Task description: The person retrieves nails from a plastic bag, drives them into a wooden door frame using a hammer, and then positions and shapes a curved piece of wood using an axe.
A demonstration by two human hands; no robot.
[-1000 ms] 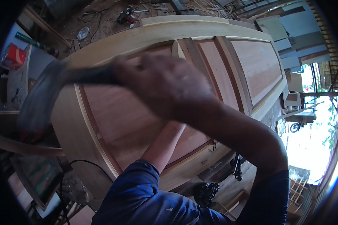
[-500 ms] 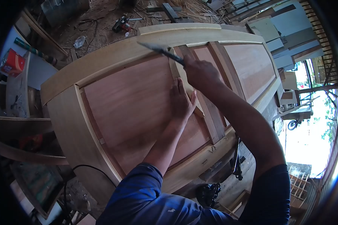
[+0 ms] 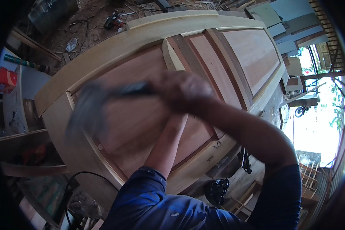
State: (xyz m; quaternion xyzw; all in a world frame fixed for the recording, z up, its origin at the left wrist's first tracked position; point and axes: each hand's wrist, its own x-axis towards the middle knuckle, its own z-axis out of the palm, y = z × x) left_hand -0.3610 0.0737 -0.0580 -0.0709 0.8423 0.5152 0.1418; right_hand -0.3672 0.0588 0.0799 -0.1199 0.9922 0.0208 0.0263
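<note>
My right hand (image 3: 182, 90) is closed around the dark handle of a hammer (image 3: 136, 89), raised over the work. The hammer's grey head is smeared by motion, towards the left. Below lies a large wooden panel door (image 3: 69, 143), with a pale frame and reddish inset panels. A pale wooden strip (image 3: 174, 57) stands along a darker crosspiece (image 3: 188, 53) of the door. My left forearm (image 3: 171, 143) reaches up to this strip, but my right hand covers the left hand and its fingers.
A power tool (image 3: 112, 21) lies on the littered ground beyond the door. At left, a red box (image 3: 5, 79) sits on a bench. A black cable (image 3: 92, 173) runs by the near left corner. Boards (image 3: 291, 27) lean at the upper right, and a black bag (image 3: 216, 190) lies below.
My right hand has moved left and down with the hammer, whose head has swung down to the left. It now hides my left hand, which showed against the strip before. The view has shifted slightly.
</note>
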